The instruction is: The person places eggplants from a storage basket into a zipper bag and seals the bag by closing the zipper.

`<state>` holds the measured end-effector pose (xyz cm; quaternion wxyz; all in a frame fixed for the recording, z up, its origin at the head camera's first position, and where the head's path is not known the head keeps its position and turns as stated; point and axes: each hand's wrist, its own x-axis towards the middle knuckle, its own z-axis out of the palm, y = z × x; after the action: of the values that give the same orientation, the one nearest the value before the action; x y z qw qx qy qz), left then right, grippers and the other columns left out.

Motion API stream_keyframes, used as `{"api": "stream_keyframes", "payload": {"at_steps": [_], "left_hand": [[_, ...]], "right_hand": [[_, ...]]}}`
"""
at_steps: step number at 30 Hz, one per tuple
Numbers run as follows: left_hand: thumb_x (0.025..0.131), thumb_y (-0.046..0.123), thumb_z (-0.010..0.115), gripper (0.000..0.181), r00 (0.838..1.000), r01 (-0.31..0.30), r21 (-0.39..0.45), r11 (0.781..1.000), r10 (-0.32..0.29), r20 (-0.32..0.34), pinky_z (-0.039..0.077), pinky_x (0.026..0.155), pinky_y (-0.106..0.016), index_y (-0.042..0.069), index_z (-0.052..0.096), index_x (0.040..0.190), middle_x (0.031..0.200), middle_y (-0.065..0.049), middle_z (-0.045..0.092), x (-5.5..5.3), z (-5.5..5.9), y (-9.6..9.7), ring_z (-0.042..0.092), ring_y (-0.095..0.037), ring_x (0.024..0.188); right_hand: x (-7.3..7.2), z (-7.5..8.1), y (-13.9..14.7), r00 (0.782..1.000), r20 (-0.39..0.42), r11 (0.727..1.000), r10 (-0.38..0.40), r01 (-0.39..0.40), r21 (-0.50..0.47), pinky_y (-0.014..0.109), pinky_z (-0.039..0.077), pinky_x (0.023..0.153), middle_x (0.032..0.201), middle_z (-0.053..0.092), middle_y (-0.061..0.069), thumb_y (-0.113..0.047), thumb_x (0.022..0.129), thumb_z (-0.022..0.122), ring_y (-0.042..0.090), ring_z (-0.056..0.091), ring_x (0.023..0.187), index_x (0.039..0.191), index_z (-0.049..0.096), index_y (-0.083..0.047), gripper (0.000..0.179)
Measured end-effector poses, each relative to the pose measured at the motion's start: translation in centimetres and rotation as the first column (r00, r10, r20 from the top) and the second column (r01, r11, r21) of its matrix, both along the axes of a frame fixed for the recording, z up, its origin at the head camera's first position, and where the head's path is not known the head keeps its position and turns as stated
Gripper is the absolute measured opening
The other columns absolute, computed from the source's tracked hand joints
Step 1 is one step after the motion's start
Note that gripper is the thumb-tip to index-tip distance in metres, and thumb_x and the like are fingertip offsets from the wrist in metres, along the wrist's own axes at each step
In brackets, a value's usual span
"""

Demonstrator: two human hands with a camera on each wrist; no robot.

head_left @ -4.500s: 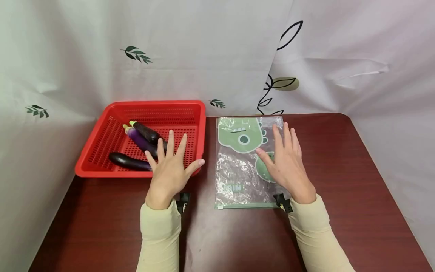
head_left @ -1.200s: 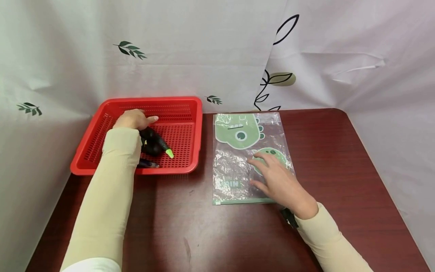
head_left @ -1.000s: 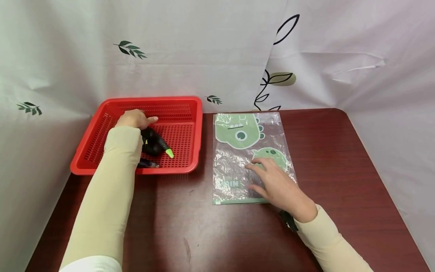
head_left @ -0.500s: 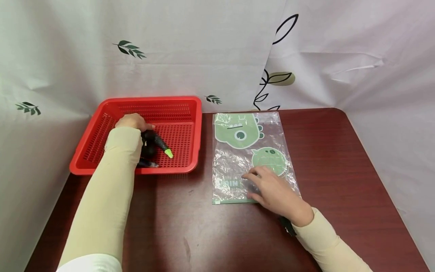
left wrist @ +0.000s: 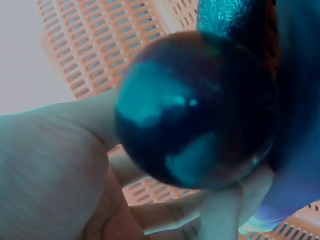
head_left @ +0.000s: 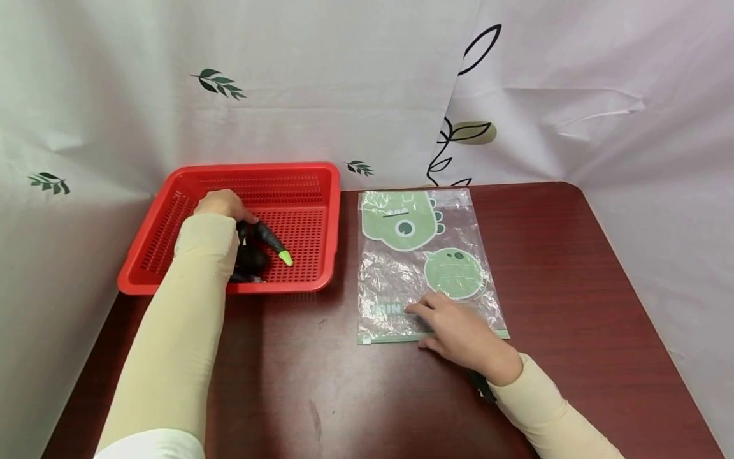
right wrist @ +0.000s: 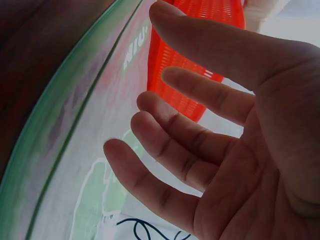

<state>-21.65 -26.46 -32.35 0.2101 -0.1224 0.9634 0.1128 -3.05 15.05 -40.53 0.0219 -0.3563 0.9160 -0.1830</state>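
My left hand [head_left: 220,205] reaches into the red basket [head_left: 331,255]. In the left wrist view, its thumb and fingers curl round the blunt end of a dark eggplant [left wrist: 200,110]. Other dark eggplants [head_left: 252,258] lie in the basket, partly hidden by the sleeve; a bright green tip [head_left: 285,257] points toward the basket's front right. Over the near part of a clear zip bag [head_left: 395,274] with green dinosaur prints, my right hand [head_left: 461,335] hovers with loosely bent fingers. Nothing is between its fingers and thumb in the right wrist view.
The brown table [head_left: 321,395] carries both basket and bag. A green zip strip [head_left: 395,339] runs along the bag's near edge, with a white slider [head_left: 364,341] at its left end. A pale leaf-printed curtain [head_left: 275,95] hangs behind the table and along both sides.
From spread above the table, my left hand has gone into the basket and taken hold of an eggplant. My right hand has shifted toward the bag's near edge, its fingers more bent.
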Motion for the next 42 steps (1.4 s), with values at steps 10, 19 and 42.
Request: {"api": "stream_keyframes", "payload": {"at_steps": [10, 19, 42], "left_hand": [[0.09, 0.03, 0.069, 0.045, 0.999, 0.022, -0.04, 0.999, -0.023, -0.033, 0.051, 0.083, -0.056, -0.011, 0.065, 0.11, 0.114, -0.036, 0.057, -0.3, 0.8, 0.0, 0.058, -0.048, 0.098], [0.092, 0.032, 0.066, 0.042, 0.998, 0.031, -0.039, 0.999, -0.033, -0.05, 0.048, 0.081, -0.057, -0.008, 0.065, 0.105, 0.106, -0.03, 0.057, -0.2, 1.8, 0.0, 0.054, -0.046, 0.092], [0.09, 0.031, 0.066, 0.032, 0.989, 0.073, 0.006, 0.997, -0.071, -0.13, 0.046, 0.064, -0.044, -0.001, 0.064, 0.087, 0.082, -0.018, 0.058, 1.6, 3.9, 0.9, 0.053, -0.035, 0.075]], "right_hand": [[0.2, -0.8, -0.2, 1.0, 0.019, 0.999, -0.001, 0.0, 0.034, 0.036, 0.055, 0.075, 0.102, 0.061, 0.002, -0.02, 0.074, 0.089, 0.018, 0.062, 0.091, 0.118, 0.069, -0.01, 0.049], [0.3, -1.3, -0.3, 0.999, 0.038, 0.999, 0.012, -0.014, 0.053, 0.038, 0.055, 0.079, 0.099, 0.063, 0.003, -0.01, 0.075, 0.087, 0.021, 0.063, 0.093, 0.116, 0.07, -0.008, 0.044], [-0.7, -1.0, 0.1, 0.999, 0.026, 0.999, 0.02, -0.019, -0.041, 0.033, 0.055, 0.072, 0.084, 0.067, -0.005, -0.004, 0.091, 0.07, 0.013, 0.066, 0.08, 0.09, 0.074, -0.013, 0.01]]}}
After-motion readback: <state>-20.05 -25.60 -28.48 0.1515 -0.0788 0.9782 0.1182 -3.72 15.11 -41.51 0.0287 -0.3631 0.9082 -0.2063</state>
